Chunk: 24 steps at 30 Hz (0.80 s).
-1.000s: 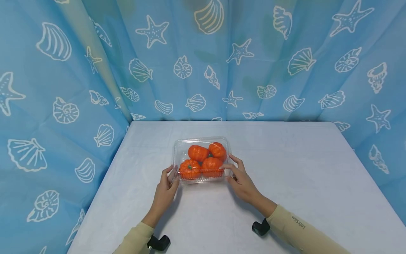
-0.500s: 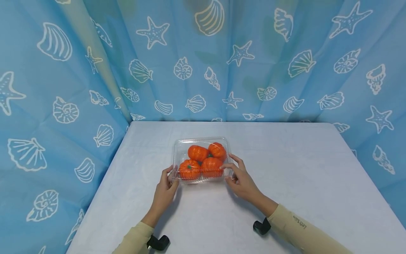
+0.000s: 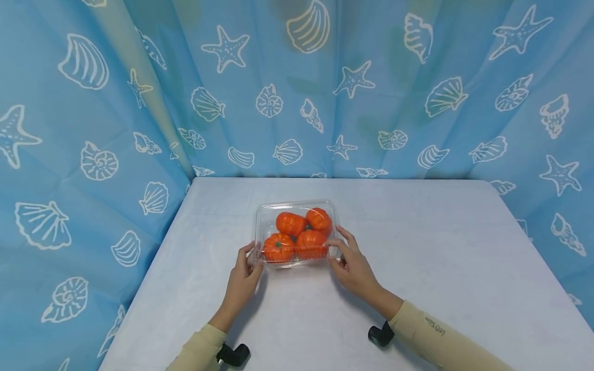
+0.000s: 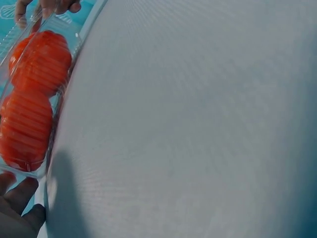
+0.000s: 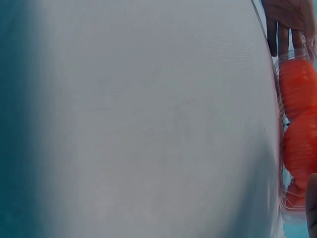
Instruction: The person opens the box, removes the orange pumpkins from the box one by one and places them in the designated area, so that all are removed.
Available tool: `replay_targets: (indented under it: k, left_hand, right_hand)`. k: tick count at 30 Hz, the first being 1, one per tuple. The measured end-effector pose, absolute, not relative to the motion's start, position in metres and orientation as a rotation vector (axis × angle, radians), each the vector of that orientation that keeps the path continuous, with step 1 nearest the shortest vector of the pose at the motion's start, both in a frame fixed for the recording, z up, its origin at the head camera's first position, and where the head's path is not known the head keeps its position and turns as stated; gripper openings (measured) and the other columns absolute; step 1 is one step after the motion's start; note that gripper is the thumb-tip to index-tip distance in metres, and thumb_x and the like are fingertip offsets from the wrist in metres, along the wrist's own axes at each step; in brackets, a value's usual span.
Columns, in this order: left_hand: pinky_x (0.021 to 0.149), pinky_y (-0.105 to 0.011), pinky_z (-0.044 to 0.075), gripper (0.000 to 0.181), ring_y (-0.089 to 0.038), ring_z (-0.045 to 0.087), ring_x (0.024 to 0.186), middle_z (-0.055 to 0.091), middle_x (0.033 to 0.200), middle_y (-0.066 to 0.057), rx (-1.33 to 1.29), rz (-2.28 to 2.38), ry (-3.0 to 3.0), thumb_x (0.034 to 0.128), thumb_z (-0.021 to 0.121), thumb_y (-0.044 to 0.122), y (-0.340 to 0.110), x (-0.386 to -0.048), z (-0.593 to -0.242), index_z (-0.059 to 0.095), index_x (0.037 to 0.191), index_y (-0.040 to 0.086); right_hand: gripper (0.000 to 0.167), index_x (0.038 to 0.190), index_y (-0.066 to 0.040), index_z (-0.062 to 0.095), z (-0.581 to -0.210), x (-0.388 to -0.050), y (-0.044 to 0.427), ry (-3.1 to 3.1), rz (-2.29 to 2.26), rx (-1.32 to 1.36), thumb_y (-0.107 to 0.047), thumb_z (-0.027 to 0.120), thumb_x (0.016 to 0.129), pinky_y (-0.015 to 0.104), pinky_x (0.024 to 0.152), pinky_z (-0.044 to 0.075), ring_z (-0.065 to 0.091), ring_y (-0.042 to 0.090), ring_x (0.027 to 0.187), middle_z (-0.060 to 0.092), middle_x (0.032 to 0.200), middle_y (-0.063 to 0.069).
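A clear plastic clamshell box sits on the white table with its lid down. Several orange toy pumpkins with green stems lie inside it. My left hand holds the box's front left corner, thumb at the front and fingers along the side. At the front right corner, my right hand grips the box, its index finger reaching over the lid edge and its thumb at the front. The left wrist view shows the pumpkins through the ribbed wall, with left fingertips by the near end. Some fingers are hidden behind the box.
A white-covered table spreads around the box. Behind and beside it hangs a blue curtain with white shells and starfish. Black wrist cameras sit by both light sleeves.
The head view has shifted very slightly. Both hands stay at the box's front corners, and the box and pumpkins keep their places.
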State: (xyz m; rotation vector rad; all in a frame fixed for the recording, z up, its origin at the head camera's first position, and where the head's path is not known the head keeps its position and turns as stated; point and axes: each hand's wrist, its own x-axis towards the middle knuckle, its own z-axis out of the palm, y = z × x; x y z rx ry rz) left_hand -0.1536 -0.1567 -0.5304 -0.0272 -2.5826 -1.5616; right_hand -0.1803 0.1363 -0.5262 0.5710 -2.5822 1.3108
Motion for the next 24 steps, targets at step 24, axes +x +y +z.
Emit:
replay_targets:
  k: [24]
  left_hand:
    - [0.108,-0.05,0.045,0.053,-0.028,0.048,0.139,0.053,0.148,-0.014,-0.012,-1.629,-2.554,0.1037,0.058,0.015,-0.1578,-0.151,-0.5328,0.038,0.153,0.011]
  right_hand:
    - [0.035,0.134,-0.018,0.06,-0.5302,-0.1759,0.1336,-2.643,1.394,0.577,-0.005,0.056,0.101,0.025,0.066,0.053,0.063,0.007,0.065,0.024,0.168,0.007]
